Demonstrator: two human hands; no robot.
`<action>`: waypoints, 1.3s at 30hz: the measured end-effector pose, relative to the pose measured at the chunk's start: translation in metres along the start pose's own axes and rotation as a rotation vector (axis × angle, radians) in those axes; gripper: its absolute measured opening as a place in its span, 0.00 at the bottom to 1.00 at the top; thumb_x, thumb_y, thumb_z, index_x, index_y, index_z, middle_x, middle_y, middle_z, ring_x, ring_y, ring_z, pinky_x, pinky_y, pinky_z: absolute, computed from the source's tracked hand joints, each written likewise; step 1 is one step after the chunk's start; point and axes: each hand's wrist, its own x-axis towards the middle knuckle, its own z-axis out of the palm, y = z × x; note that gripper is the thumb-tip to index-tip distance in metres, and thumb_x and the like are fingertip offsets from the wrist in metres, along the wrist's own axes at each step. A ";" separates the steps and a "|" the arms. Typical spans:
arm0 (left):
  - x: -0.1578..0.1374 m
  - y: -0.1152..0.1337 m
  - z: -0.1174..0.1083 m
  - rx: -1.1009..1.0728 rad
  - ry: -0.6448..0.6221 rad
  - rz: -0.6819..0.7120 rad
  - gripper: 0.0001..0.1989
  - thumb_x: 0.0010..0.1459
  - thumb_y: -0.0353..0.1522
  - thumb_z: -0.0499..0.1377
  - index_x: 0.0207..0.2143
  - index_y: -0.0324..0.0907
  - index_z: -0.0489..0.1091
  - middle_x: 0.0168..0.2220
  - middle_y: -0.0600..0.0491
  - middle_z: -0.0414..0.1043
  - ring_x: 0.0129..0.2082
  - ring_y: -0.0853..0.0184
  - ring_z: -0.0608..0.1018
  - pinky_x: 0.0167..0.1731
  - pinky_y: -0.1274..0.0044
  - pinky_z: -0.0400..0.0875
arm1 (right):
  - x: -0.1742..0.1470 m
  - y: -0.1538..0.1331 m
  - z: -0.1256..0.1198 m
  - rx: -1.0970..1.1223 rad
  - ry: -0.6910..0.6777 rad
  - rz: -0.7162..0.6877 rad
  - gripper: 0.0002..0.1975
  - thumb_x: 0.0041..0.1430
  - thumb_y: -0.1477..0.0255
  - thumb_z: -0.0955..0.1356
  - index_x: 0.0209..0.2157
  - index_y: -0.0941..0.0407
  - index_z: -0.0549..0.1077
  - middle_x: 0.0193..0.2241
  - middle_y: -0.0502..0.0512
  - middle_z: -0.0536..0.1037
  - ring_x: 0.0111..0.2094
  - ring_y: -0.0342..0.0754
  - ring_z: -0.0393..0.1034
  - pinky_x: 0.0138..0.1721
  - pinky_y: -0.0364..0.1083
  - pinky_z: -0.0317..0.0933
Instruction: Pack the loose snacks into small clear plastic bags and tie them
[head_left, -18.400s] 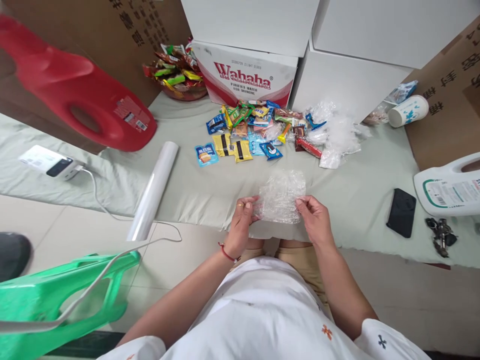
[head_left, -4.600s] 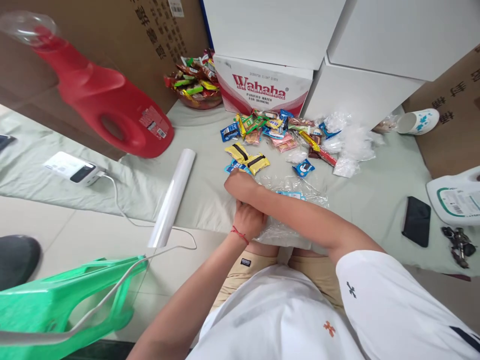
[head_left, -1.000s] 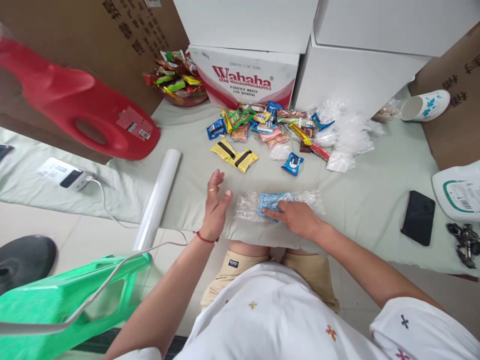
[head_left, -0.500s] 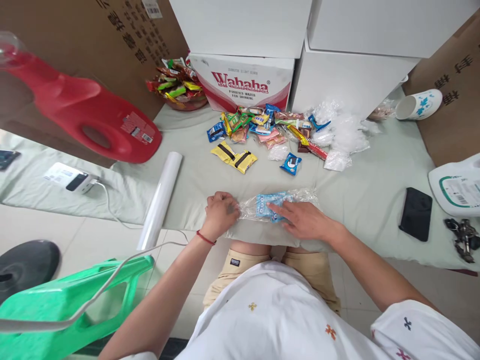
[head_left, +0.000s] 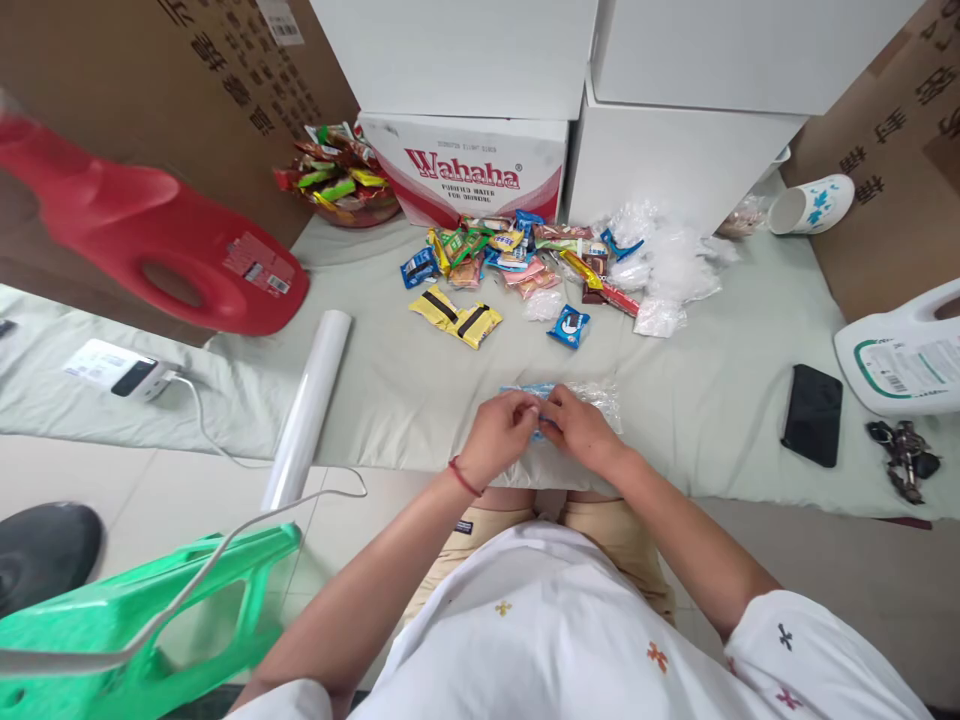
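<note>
At the table's front edge lies a light blue snack packet (head_left: 534, 390) wrapped in clear plastic film (head_left: 602, 402). My left hand (head_left: 499, 432) is closed over the left part of the wrapped packet, its fingertips pinching the film. Close against it, my right hand (head_left: 583, 428) has its thumb and fingers pinched together on the film too. Both hands cover most of the packet, and the exact pinch points are hard to see. Behind them lie a blue snack packet (head_left: 569, 326) and a pair of yellow packets (head_left: 457, 317).
A pile of small snacks (head_left: 517, 250) and crumpled clear plastic (head_left: 671, 262) lie before white boxes (head_left: 480, 165). A white film roll (head_left: 309, 405) and red jug (head_left: 180, 240) are left. On the right are a phone (head_left: 812, 415), keys (head_left: 905, 460) and a white jug (head_left: 907, 350).
My left hand has moved right from the film's left end onto the packet, beside my right hand. My right fingers, spread flat over the packet before, are now pinched together.
</note>
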 end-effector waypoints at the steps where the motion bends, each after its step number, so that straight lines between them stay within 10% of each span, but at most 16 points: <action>1: 0.001 0.001 0.009 0.079 -0.008 0.035 0.10 0.62 0.29 0.51 0.33 0.42 0.72 0.32 0.51 0.74 0.33 0.65 0.77 0.35 0.74 0.69 | -0.001 0.004 -0.005 0.080 -0.002 -0.027 0.22 0.68 0.70 0.65 0.62 0.52 0.70 0.44 0.57 0.75 0.39 0.48 0.70 0.38 0.44 0.62; 7: -0.008 -0.013 0.036 0.485 -0.019 0.114 0.17 0.67 0.28 0.48 0.53 0.44 0.71 0.46 0.46 0.71 0.39 0.61 0.78 0.35 0.72 0.69 | -0.008 0.040 -0.046 0.150 0.362 0.227 0.20 0.69 0.66 0.61 0.58 0.56 0.73 0.42 0.59 0.77 0.38 0.50 0.70 0.43 0.48 0.64; 13: -0.013 -0.011 0.035 0.586 -0.058 0.097 0.19 0.69 0.29 0.47 0.57 0.47 0.68 0.48 0.46 0.69 0.38 0.61 0.78 0.32 0.73 0.68 | -0.010 0.054 -0.046 0.042 0.192 0.258 0.13 0.63 0.61 0.69 0.36 0.56 0.79 0.39 0.60 0.76 0.45 0.55 0.67 0.50 0.52 0.61; 24: -0.007 -0.009 0.034 0.596 -0.092 0.141 0.19 0.69 0.29 0.47 0.56 0.49 0.70 0.49 0.47 0.72 0.39 0.60 0.79 0.29 0.73 0.68 | -0.014 -0.003 -0.038 0.188 0.380 0.422 0.13 0.65 0.62 0.65 0.30 0.53 0.73 0.25 0.50 0.75 0.28 0.47 0.67 0.32 0.44 0.56; 31: 0.005 -0.023 0.032 0.294 -0.011 0.129 0.12 0.65 0.29 0.52 0.49 0.40 0.68 0.46 0.43 0.75 0.42 0.58 0.80 0.37 0.70 0.73 | 0.020 -0.051 0.006 0.110 0.416 0.300 0.16 0.71 0.64 0.59 0.47 0.56 0.74 0.41 0.61 0.76 0.42 0.53 0.71 0.43 0.49 0.64; 39: 0.009 -0.043 0.015 -0.134 -0.084 0.159 0.24 0.51 0.31 0.61 0.51 0.40 0.61 0.36 0.51 0.73 0.30 0.66 0.74 0.31 0.73 0.70 | -0.014 -0.078 0.005 -0.127 0.306 0.166 0.31 0.73 0.59 0.57 0.68 0.63 0.60 0.60 0.73 0.69 0.56 0.66 0.63 0.55 0.63 0.62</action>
